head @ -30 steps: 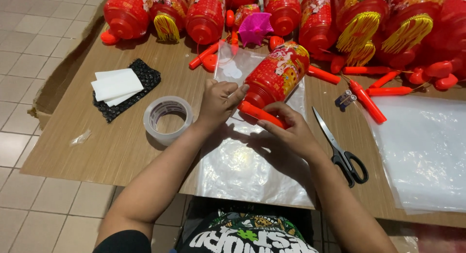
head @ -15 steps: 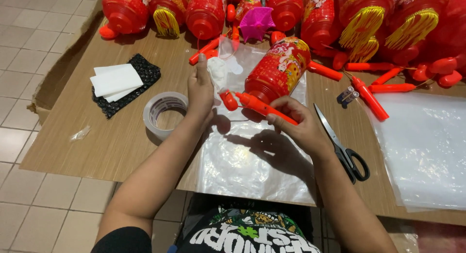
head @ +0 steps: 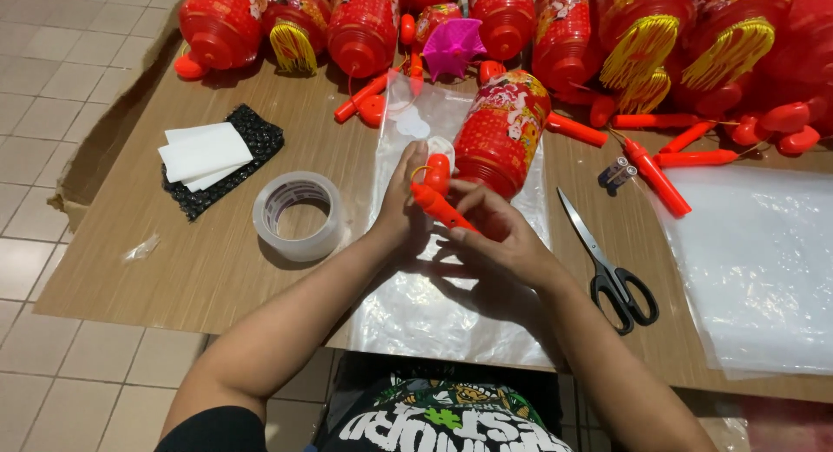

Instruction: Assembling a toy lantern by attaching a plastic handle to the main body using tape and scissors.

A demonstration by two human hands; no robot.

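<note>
A red patterned lantern lies on a clear plastic bag in the middle of the brown board. Both hands are on a red-orange stick handle in front of the lantern. My right hand grips the stick's near end. My left hand holds its upper end, fingers by a small red cap and a thin wire ring.
Black-handled scissors lie right of my right hand. A roll of clear tape, white paper on a black mat are at the left. Several red lanterns, loose red sticks and clear sheets fill the back and right.
Both hands have drawn closer together on the stick, and the stick has swung from lying rightward to pointing up toward the lantern. My left hand dropped back from the bag's top.
</note>
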